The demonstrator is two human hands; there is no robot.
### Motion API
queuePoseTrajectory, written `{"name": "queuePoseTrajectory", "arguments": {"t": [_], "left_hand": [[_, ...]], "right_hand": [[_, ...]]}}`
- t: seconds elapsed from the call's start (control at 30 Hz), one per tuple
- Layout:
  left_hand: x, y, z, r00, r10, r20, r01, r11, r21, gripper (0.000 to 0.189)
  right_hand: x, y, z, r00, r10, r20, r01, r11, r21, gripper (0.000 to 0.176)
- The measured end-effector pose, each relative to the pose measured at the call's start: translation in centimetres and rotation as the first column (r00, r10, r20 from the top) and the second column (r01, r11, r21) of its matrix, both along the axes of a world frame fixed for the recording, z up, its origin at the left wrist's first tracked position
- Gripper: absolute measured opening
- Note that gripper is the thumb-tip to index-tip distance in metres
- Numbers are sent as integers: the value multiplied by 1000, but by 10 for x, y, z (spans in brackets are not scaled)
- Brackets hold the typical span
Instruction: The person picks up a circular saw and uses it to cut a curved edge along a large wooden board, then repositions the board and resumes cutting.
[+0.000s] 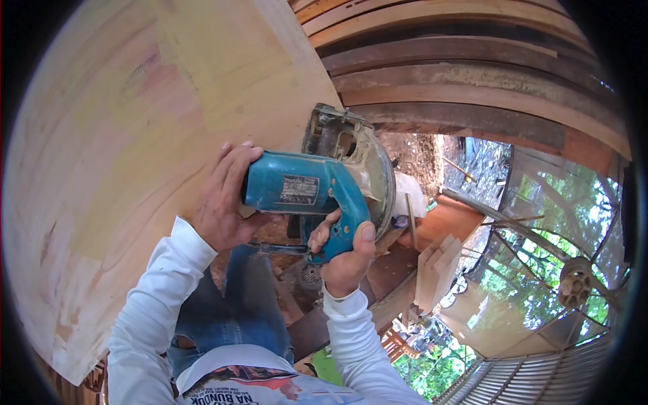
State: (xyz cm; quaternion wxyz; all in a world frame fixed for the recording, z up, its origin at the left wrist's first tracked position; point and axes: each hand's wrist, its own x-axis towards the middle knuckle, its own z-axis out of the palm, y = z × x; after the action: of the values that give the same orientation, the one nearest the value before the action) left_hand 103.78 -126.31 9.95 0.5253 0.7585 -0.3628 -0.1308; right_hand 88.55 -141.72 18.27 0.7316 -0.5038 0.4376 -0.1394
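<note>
**Both hands on a teal circular saw at the edge of a broad wooden panel**

The pale wooden panel (128, 155) fills the left side of the view, its face marked with yellowish patches and a pinkish stain. Long boards (466, 77), brown and reddish, lie side by side across the upper right. The person's blue jeans (246, 307) show below the panel's edge, with the white long-sleeved shirt (236, 378) nearest the camera.

The circular saw (290, 182) is near the middle, its motor housing over the panel's right edge and its dusty metal base (324, 128) by that edge. Whether the base sits flat on the wood is hard to tell from this angle.

The left hand (226, 192) holds the rounded end of the motor housing, fingers over the top and thumb below. The right hand (347, 263) is closed around the looped rear handle (347, 219), its thumb on the near side and fingers through the opening.

To the right of the right hand, thin wood pieces (435, 270) stand together at a tilt. A round, wheel-like part (576, 282) is farther right. Smallest is the label plate (298, 190) on the motor housing.
</note>
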Motion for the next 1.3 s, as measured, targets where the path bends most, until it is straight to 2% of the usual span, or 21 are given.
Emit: {"name": "queuePoseTrajectory", "arguments": {"t": [0.77, 1.3], "left_hand": [[-5, -4, 0, 999, 36, 13, -37, 999, 17, 105], [-11, -4, -6, 998, 63, 10, -63, 998, 11, 105]], "right_hand": [[0, -8, 0, 999, 44, -17, -45, 998, -38, 69], [-2, -19, 0, 997, 74, -7, -74, 997, -4, 69]]}}
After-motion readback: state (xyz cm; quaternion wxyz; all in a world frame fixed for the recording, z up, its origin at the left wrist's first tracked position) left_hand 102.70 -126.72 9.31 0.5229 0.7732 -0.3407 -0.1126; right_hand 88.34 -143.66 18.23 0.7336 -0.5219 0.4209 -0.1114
